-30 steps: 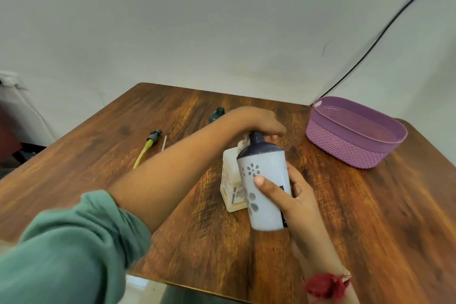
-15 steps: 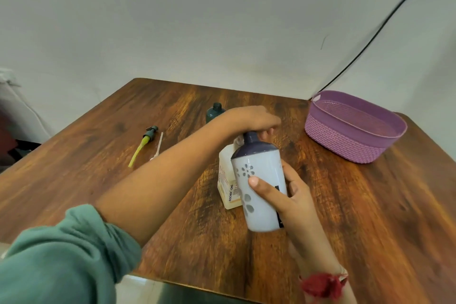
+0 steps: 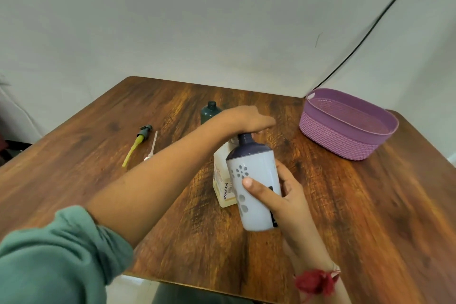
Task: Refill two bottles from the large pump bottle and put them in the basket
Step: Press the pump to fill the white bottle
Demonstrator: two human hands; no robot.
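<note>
Presently held: white bottle (image 3: 251,180) with a dark purple top, lifted over the middle of the table (image 3: 370,229), just in front of the large pump bottle (image 3: 222,180).
Handling: probably light, stiff, smooth plastic; slippery if soap runs down it; best taken round the mid-body.
Axis: long axis tilted, base toward the front edge, neck up and away, toward the pump spout.
Right hand (image 3: 288,200): thumb and fingers curled round the white body.
Left hand (image 3: 246,119): laid over the pump head, fingers straight and together.
Dark green bottle (image 3: 211,112): upright, seemingly uncapped, toward the far edge.
Loose pump head (image 3: 138,145): lying toward the left edge, white tube (image 3: 151,147) beside it.
Basket (image 3: 345,140): purple, at the far right corner.
</note>
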